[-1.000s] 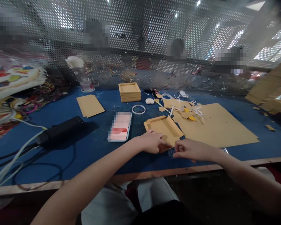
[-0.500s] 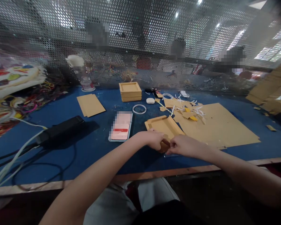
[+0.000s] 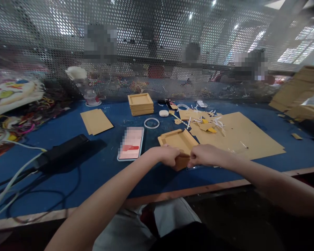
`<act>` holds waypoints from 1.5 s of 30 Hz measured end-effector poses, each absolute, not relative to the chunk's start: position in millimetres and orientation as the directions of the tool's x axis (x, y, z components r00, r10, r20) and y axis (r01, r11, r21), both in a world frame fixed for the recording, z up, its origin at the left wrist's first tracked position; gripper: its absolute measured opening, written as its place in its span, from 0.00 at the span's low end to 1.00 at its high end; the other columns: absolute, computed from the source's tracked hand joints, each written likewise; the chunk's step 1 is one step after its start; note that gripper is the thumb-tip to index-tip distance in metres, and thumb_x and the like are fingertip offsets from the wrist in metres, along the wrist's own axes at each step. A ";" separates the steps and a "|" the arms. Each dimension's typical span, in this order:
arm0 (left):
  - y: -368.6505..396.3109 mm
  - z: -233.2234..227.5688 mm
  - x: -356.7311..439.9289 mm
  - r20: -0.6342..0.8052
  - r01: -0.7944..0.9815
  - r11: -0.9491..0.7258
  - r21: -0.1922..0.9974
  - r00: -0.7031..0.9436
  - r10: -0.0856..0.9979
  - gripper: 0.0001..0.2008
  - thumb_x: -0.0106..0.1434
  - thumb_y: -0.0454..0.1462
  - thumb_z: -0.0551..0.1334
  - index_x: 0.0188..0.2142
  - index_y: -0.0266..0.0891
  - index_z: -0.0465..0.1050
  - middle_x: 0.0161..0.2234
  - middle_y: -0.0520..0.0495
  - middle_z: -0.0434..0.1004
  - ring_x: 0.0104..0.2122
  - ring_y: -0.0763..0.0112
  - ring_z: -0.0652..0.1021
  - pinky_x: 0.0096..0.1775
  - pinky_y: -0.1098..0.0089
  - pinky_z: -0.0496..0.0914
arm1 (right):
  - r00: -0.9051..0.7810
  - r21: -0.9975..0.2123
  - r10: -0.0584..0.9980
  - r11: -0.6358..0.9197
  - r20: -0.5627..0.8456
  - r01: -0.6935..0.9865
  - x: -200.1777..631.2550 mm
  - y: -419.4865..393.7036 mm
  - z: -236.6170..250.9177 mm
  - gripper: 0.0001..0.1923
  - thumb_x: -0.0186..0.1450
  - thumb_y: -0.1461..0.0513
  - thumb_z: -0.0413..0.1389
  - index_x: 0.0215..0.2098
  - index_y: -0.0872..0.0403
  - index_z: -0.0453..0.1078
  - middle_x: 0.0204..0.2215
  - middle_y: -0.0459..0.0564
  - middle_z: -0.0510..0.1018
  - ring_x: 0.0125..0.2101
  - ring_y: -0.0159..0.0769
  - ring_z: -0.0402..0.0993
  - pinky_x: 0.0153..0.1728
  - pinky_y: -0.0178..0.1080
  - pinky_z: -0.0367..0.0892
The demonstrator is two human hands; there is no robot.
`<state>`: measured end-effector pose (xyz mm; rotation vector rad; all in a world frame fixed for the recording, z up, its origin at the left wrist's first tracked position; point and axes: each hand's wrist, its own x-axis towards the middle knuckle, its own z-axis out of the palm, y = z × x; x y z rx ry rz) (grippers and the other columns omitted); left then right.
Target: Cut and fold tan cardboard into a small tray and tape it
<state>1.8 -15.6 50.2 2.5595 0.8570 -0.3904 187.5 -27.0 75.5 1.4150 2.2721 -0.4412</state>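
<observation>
— Item held?
— Shallow tan cardboard tray (image 3: 178, 142), on the blue table mat (image 3: 107, 167). My left hand (image 3: 165, 155) and right hand (image 3: 204, 155) pinch its near edge between closed fingers, one at each side.
— Neighbours?
— Large tan cardboard sheet (image 3: 240, 137), just right.

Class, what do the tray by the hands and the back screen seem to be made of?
Tray: probably cardboard, matte tan, flat folded rims. Screen: likely metal sheet, dull grey, punched with round holes throughout.
</observation>
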 end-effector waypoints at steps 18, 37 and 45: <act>-17.1 48.8 -3.7 -0.327 0.553 -0.739 0.384 0.830 0.451 0.36 0.58 0.44 0.62 0.64 0.53 0.53 0.60 0.45 0.64 0.56 0.55 0.68 0.53 0.60 0.61 | -0.333 0.071 0.819 0.411 -0.468 0.909 235.0 -2.8 80.6 0.19 0.55 0.46 0.59 0.23 0.53 0.70 0.21 0.49 0.72 0.22 0.37 0.67 0.23 0.36 0.52; -70.3 22.9 29.2 0.040 0.808 -0.556 0.194 0.560 0.827 0.16 0.64 0.47 0.60 0.38 0.35 0.74 0.37 0.40 0.79 0.38 0.55 0.79 0.37 0.62 0.72 | -0.416 -0.210 0.883 0.374 -0.217 0.903 277.5 51.7 52.6 0.16 0.61 0.51 0.52 0.34 0.55 0.72 0.34 0.55 0.79 0.35 0.46 0.74 0.36 0.41 0.64; -61.8 19.1 32.8 0.009 0.802 -0.557 0.218 0.569 0.823 0.17 0.65 0.46 0.57 0.41 0.33 0.72 0.36 0.38 0.79 0.36 0.55 0.79 0.34 0.59 0.73 | -0.587 -0.194 0.787 0.617 0.193 0.763 269.6 45.8 32.8 0.16 0.67 0.55 0.48 0.46 0.55 0.70 0.47 0.62 0.76 0.50 0.53 0.69 0.53 0.51 0.60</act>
